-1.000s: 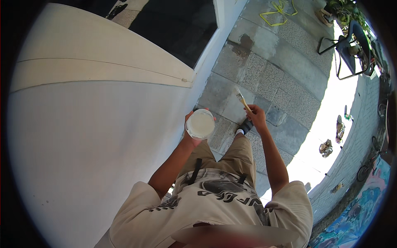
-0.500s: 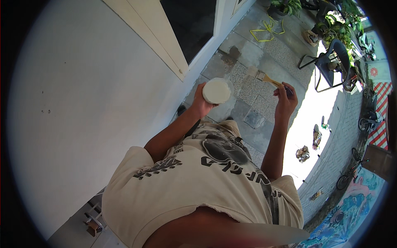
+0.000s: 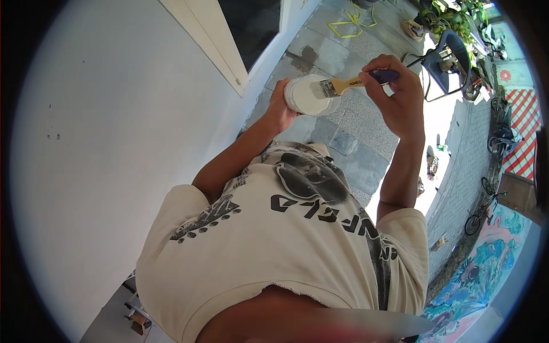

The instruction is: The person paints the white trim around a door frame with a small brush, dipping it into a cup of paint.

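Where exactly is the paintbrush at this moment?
In the head view, the paintbrush is above and right of centre, held in the right hand, its bristle end at the mouth of the white tub in the left hand.

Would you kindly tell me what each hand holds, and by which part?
The left hand holds a tub by its side; the right hand, a brush by its handle.

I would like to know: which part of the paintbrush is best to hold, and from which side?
Probably the tan, purple-ended handle, coming from the right, as the right hand does. The paintbrush's metal band faces left, over the white tub, while its narrow handle points away rightward, suiting a thumb-and-finger pinch.
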The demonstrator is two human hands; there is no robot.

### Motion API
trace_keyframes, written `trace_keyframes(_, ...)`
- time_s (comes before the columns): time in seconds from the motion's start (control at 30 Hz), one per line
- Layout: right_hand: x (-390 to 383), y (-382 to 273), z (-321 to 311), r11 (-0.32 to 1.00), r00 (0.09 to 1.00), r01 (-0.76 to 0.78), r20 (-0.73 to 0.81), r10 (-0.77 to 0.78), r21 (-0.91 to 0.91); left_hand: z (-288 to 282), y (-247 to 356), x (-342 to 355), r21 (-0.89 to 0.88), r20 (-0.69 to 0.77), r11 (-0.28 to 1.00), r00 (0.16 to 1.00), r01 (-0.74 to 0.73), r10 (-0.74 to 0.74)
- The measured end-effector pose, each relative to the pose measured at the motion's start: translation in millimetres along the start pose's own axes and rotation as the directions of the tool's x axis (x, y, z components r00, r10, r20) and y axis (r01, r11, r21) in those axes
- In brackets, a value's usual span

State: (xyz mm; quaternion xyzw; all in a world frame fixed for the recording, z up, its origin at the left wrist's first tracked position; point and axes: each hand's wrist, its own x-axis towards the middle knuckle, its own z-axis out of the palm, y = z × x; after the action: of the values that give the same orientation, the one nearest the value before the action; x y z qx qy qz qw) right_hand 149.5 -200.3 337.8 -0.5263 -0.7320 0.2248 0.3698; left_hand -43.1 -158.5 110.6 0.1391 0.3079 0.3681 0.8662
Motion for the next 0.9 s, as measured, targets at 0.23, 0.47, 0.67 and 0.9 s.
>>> trace_keyframes(0.23,8,-13,38,0.99,0.986,0.039,0.167,-0.016,-0.135,2,4,-9,0.019,0.035,0.999,0.999,-0.039,0.039)
trace_keyframes(0.47,12,-4,52,0.972,0.97,0.166,0.204,-0.131,-0.164,6,6,-14,0.011,0.026,0.997,0.997,-0.073,0.073)
trace_keyframes(0.67,16,-9,52,0.977,0.968,0.092,0.246,-0.043,-0.191,14,10,-16,0.024,0.003,0.998,0.998,-0.064,0.064)
trace_keyframes(0.9,17,-1,39,0.994,0.996,-0.024,0.079,0.033,-0.109,11,12,-13,0.027,-0.001,0.997,0.997,-0.071,0.071)
